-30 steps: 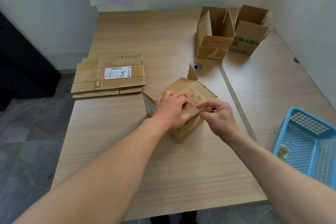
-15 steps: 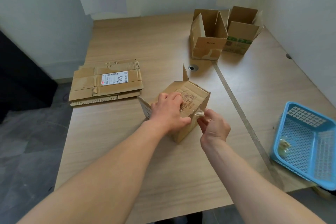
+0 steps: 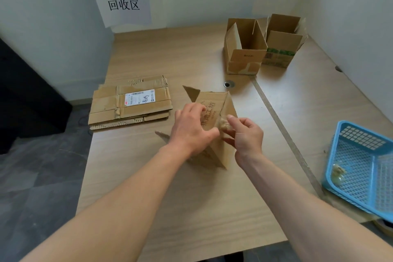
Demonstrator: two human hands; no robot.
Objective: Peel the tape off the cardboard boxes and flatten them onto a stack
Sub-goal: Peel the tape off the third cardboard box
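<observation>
Currently, the person is working on a small brown cardboard box (image 3: 213, 101) that is standing near the middle of the light wooden table (image 3: 191, 198), tilted, with its flaps sticking out at the far and left sides. The left hand (image 3: 192, 128) is gripping this box from above, with its fingers bending over the printed panel and its thumb reaching across the near side. The right hand (image 3: 245, 137) is sitting just right of the left hand and is pinching a crumpled strip of clear tape (image 3: 223, 125) between thumb and forefinger, with the other fingers curling in. Whether the strip is attached to the box cannot be told.

A stack of flattened brown cardboard boxes (image 3: 131, 105) is lying at the left of the table, well apart from the box, with a white shipping label facing up on the top sheet. Two open brown cardboard boxes (image 3: 244, 57) are standing side by side at the far right. A blue plastic mesh basket (image 3: 361, 149) is sitting at the near right edge of the table and is holding a wad of used tape (image 3: 338, 173). A white paper sign (image 3: 125, 5) is hanging on the far wall.
</observation>
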